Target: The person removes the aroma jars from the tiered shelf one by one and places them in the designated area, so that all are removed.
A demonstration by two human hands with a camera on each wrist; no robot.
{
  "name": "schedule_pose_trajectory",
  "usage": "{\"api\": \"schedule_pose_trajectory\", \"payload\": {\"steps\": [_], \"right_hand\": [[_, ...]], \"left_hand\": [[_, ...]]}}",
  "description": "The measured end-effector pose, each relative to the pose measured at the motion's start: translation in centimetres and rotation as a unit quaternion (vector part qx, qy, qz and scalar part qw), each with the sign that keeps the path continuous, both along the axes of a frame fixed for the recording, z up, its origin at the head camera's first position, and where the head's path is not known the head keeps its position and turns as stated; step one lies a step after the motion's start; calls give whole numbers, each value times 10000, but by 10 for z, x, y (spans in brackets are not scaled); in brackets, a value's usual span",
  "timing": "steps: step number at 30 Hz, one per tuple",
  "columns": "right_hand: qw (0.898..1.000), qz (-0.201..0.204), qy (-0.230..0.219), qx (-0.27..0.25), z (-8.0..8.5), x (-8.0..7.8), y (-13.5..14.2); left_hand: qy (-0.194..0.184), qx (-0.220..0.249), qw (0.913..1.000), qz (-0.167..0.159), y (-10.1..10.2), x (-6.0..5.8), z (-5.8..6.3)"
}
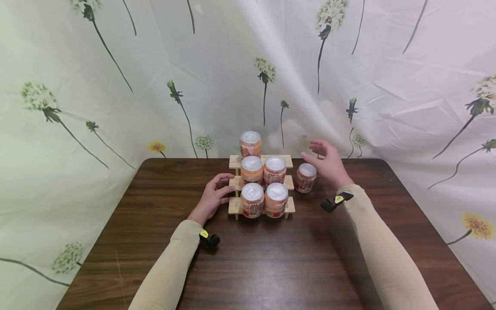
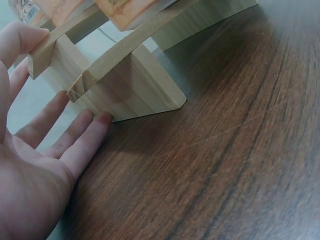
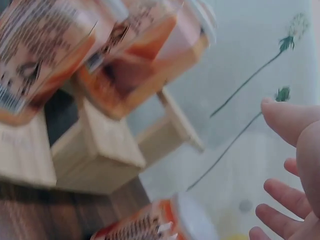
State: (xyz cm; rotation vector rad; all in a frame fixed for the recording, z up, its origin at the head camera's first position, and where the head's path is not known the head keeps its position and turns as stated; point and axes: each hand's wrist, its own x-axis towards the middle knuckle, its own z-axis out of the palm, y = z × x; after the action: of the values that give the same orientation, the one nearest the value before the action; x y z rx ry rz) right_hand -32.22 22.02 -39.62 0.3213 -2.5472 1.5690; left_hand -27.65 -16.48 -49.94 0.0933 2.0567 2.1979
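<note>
A three-tier wooden rack [image 1: 234, 206] stands on the table with lidded jars of orange contents on it: one top jar [image 1: 250, 148], two on the middle step and two on the bottom step. My left hand [image 1: 212, 196] is at the rack's left side. In the left wrist view, its extended fingertips [image 2: 104, 118] meet the rack's side panel [image 2: 145, 85], and the thumb lies at a higher step. A loose jar [image 1: 305, 183] stands on the table right of the rack. Just beyond and above its lid, my right hand [image 1: 329, 163] hovers with fingers spread, holding nothing.
The dark wood table [image 1: 255, 267] extends toward me and to both sides. Behind it hangs a pale curtain [image 1: 224, 86] printed with dandelions, close to the table's back edge. A black wrist camera [image 1: 210, 241] is strapped to the left sleeve, another camera [image 1: 335, 201] to the right.
</note>
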Motion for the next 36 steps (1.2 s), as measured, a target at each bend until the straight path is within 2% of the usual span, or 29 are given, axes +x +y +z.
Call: {"api": "schedule_pose_trajectory", "payload": {"steps": [4,8,13,18,23,29,36], "right_hand": [[9995,125,171,-248,13,-1,-14],[9989,350,212,-235,26,0,-31],[9971,739,36,-180,39,-1,-53],[9938,1093,-179,77,48,0,-73],[9891,1390,-188,443,56,-1,-87],[9855,1493,-131,789,65,-3,-102],[9816,1633,-457,876,68,-13,-121]], "left_hand": [[-14,-8,10000,8,0,0,0],[-18,17,10000,-1,0,1,2],[-35,22,10000,8,0,1,3],[-32,-38,10000,18,0,1,2],[-38,39,10000,19,1,1,0],[30,113,9999,-54,0,1,-1],[48,125,9999,-42,0,-1,-1]]}}
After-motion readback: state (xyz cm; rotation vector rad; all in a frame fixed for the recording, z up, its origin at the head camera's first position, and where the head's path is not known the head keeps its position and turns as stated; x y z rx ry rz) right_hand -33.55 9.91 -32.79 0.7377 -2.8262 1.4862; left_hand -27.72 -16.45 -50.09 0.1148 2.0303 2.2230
